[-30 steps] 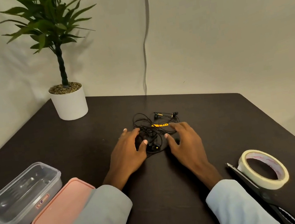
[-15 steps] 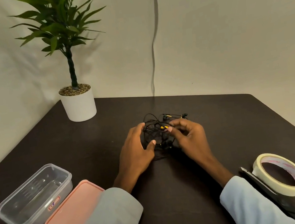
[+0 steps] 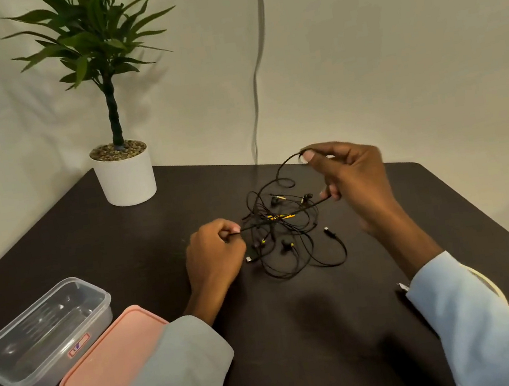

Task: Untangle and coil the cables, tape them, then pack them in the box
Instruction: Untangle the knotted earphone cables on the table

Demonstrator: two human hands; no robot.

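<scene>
Dark table point(image 3: 299, 333), and mid-surface sits the cable tangle point(image 3: 288, 234), both hands pulling strands out of it. Left hand point(image 3: 214, 257) pinches one strand low; right hand point(image 3: 354, 178) grips another, raised. Tape roll point(image 3: 488, 282), probably, peeks out behind the right sleeve point(image 3: 481, 324); clear box point(image 3: 42, 334) stands open at left.

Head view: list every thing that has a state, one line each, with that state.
cables: still tangled, uncoiled, untaped, on the table
left hand: pinches a cable strand
right hand: raised, pinches a cable loop
box: open, empty
pink lid: off, flat beside the box
tape roll: mostly hidden behind the right sleeve
</scene>
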